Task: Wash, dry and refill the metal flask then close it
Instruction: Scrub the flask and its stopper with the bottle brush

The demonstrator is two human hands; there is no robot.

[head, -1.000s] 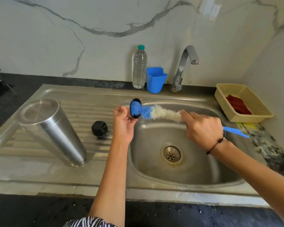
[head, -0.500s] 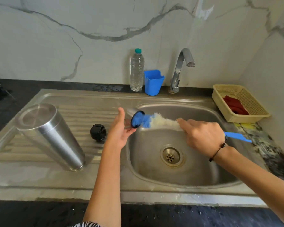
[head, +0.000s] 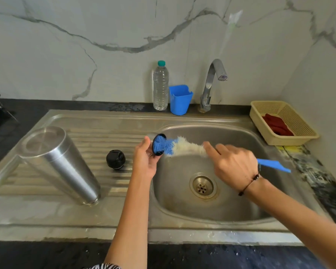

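Observation:
The metal flask (head: pixel 60 164) stands upside down on the sink's drainboard at the left. A black stopper (head: pixel 115 159) sits on the drainboard to its right. My left hand (head: pixel 145 161) holds a small round cap (head: pixel 159 144) with a black rim at the basin's left edge. My right hand (head: pixel 234 165) grips a bottle brush (head: pixel 184 146) with blue and white bristles and a blue handle. The brush's blue tip is pushed into the cap's open side.
The steel sink basin (head: pixel 241 206) with a drain lies under my right hand. Behind it stand a tap (head: pixel 211 84), a blue plastic cup (head: pixel 179 100) and a clear water bottle (head: pixel 160 86). A yellow basket (head: pixel 275 108) holding a red cloth sits at the right.
Both hands stay at the basin's left edge with the brush tip kept in the cap. The cap and brush shifted slightly as the brush worked inside it.

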